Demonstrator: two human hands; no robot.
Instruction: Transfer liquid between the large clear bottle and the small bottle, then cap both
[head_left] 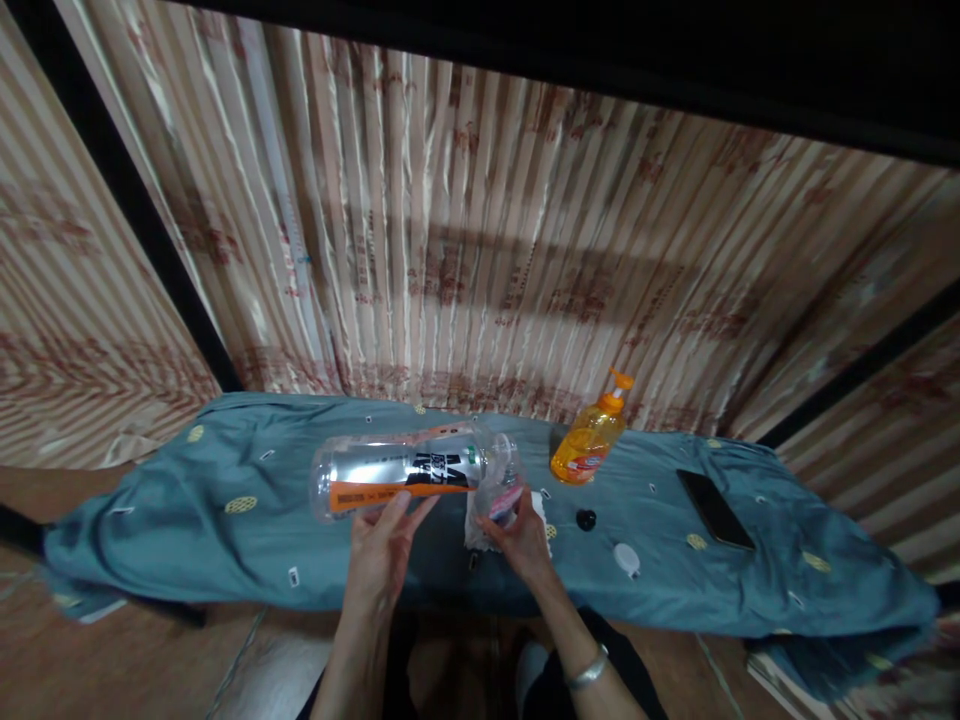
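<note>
My left hand [381, 545] is closed around the lower side of a big clear plastic bottle [405, 472] with a silver, orange and black label. The bottle lies nearly level in the air, its mouth end to the right. At that end my right hand [523, 535] grips a small clear plastic container [504, 497] with a pink and blue mark. The container overlaps the bottle's neck; whether they touch, I cannot tell. Below the right hand, partly hidden by it, is a white tissue [476, 532] on the cloth.
An orange pump bottle [589, 445] stands at the back of the cloth-covered table [247, 540]. To the right lie a black cap [586, 519], a white round lid [626, 559] and a black phone [715, 509]. Behind hangs a striped curtain [465, 250]; dark posts [135, 200] flank the table.
</note>
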